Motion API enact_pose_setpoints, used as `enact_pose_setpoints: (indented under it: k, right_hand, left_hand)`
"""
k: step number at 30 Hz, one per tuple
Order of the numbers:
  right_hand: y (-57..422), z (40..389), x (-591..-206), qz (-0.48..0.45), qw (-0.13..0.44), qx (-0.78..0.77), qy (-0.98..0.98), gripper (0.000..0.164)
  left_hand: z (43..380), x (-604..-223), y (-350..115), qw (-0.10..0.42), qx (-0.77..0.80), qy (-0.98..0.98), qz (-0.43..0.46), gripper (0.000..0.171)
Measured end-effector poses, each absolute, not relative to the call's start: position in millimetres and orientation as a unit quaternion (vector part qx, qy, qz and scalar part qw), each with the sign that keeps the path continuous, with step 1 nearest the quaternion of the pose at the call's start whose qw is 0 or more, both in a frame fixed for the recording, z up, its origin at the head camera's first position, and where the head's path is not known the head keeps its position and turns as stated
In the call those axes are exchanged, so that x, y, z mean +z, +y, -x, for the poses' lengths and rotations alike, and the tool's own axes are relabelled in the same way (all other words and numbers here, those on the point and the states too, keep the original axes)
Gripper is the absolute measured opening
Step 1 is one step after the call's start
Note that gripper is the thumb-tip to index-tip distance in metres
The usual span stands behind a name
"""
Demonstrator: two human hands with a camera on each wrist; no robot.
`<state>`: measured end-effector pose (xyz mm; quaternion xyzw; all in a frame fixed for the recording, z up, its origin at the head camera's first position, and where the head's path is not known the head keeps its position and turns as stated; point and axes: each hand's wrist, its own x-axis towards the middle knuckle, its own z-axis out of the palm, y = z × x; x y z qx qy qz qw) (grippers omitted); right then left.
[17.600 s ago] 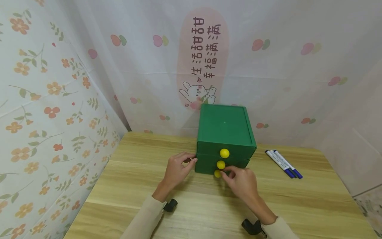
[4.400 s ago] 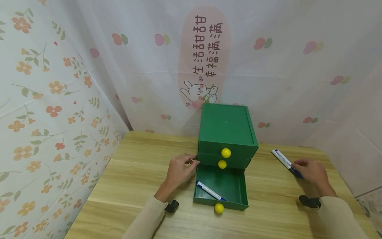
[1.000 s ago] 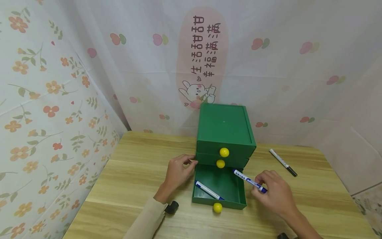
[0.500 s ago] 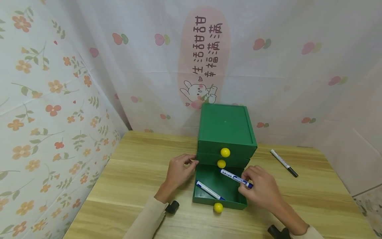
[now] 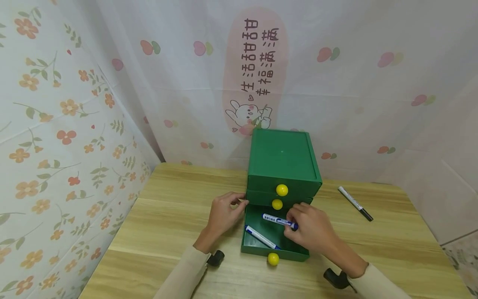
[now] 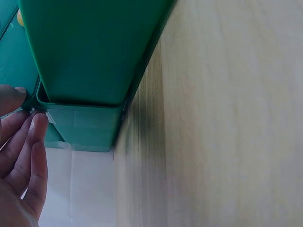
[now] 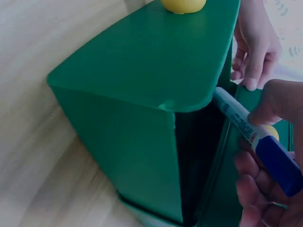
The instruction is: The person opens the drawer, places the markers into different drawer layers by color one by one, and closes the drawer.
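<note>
My right hand (image 5: 311,228) pinches a blue-capped whiteboard marker (image 5: 278,221) between thumb and fingers, above the pulled-out bottom drawer (image 5: 295,254) of a green drawer cabinet (image 5: 284,155). In the right wrist view the held marker (image 7: 241,118) slants over the drawer wall. A second blue-capped marker (image 5: 261,236) lies in the drawer's left part. My left hand (image 5: 225,214) grips the cabinet's left front edge; in the left wrist view its thumb (image 6: 12,99) is at the front and the fingers are at the side.
A black-capped marker (image 5: 355,203) lies on the wooden table (image 5: 179,199) right of the cabinet. Yellow ball knobs, such as the bottom drawer's knob (image 5: 273,259), stick out in front. A patterned curtain (image 5: 179,83) hangs close behind the cabinet.
Earlier the bottom drawer was shut and all the markers lay on the table. Over the last second my right hand carries a marker leftward over the drawer; the left hand stays put.
</note>
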<state>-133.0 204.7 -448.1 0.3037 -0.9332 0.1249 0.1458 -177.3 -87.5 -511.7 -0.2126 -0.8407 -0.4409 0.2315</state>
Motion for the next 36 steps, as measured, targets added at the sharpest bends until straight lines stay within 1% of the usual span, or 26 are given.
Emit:
enact_pose_setpoints:
  k: [8,20,25,29,36]
  right_hand:
    - [194,138,-448,-0.331,0.116,0.074,-0.934,0.018]
    - [183,142,-443,-0.346,0.070,0.042,-0.935,0.023]
    - [181,144,-441,-0.358,0.052,0.045,-0.931,0.032]
    - [180,146,-440,-0.360,0.023,0.039,-0.932,0.037]
    - [174,147,-445,-0.362,-0.033,0.005,-0.932,0.036]
  left_hand:
    - [176,-510,-87,0.228,-0.443,-0.841,0.208,0.017]
    - [178,-514,-88,0.230,-0.443,-0.840,0.212,0.016]
    - [177,-512,-88,0.229,-0.444,-0.840,0.212,0.016]
    - [177,-512,-88,0.227,-0.445,-0.840,0.211,0.017]
    - [178,-513,-88,0.229,-0.446,-0.839,0.210,0.017]
